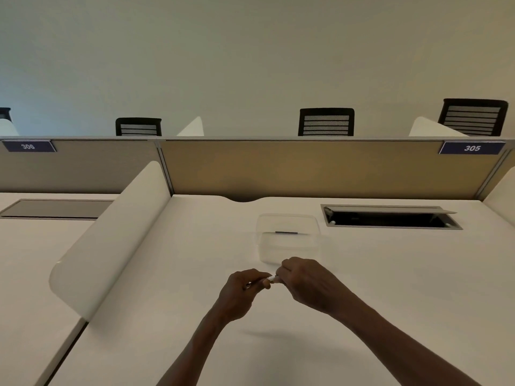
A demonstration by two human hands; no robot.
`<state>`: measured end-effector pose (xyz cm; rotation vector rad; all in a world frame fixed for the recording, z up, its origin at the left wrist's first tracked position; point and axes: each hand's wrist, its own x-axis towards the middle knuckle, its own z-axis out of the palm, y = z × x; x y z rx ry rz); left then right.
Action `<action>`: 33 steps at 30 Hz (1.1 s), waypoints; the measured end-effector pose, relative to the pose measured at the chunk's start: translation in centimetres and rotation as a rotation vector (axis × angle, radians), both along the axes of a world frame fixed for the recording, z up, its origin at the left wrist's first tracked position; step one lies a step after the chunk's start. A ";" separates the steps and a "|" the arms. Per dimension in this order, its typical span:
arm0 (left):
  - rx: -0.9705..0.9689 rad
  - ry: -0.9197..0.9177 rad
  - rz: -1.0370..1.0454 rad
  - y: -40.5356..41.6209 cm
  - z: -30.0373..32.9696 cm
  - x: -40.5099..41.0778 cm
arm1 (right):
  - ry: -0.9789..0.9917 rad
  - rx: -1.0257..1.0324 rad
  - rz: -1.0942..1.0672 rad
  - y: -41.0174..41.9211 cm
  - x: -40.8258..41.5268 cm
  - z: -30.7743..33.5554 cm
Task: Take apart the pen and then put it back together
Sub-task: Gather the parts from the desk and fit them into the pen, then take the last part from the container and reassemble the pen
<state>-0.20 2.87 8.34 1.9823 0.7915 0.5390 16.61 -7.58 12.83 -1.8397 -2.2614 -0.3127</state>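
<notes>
Both my hands are raised a little above the white desk [172, 274], close together. A thin pen [271, 279] lies between them; only a short whitish piece shows in the gap. My left hand [242, 292] pinches its left end with curled fingers, and a dark tip peeks out near the palm. My right hand [305, 282] curls round the right end, hiding that part. Whether the pen is whole or in pieces cannot be told.
A clear plastic box [288, 238] stands just behind my hands. Further back right is an open cable hatch [390, 217] in the desk. A curved white divider [111, 235] bounds the left side, and a tan partition [306, 165] closes the back.
</notes>
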 end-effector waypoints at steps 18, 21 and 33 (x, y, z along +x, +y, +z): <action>0.282 -0.240 0.375 -0.7 -0.2 1.3 | 0.878 -0.040 -0.455 1.7 -1.7 -2.3; 0.058 -0.316 0.561 -1.5 0.2 1.6 | 0.923 0.047 -0.473 1.8 -1.5 -2.7; -0.959 -0.564 0.472 -2.0 1.6 2.5 | 0.660 0.321 -0.264 0.9 -2.4 -3.7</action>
